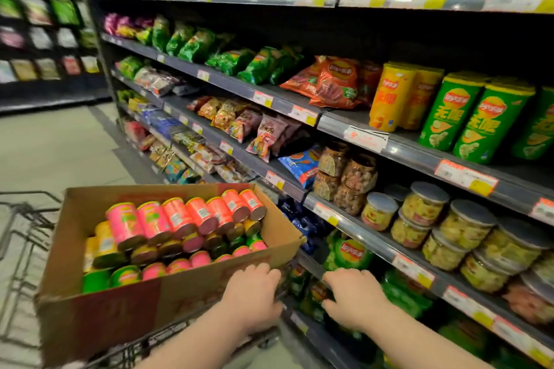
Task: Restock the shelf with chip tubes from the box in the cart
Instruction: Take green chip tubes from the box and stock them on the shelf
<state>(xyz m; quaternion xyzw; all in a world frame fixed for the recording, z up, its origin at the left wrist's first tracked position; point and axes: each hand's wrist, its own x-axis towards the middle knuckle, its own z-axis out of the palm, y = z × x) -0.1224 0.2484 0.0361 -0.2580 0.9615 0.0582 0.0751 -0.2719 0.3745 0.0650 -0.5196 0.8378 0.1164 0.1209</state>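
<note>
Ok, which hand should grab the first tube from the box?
Left, probably. The left hand sits against the near wall of the box, just below the chip tubes. The right hand is off the box's right side, in front of the lower shelf, so it looks better kept for shelving.

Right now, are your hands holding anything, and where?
The left hand grips the cardboard box at its near rim. The right hand is by the low shelf; whether it holds anything cannot be told.

Pink, orange and green chip tubes (pixel 177 219) are lying sideways in the open box (pixel 120 317) at eight o'clock, green tubes (pixel 485 126) standing on the shelf (pixel 413 153) at three o'clock.
</note>
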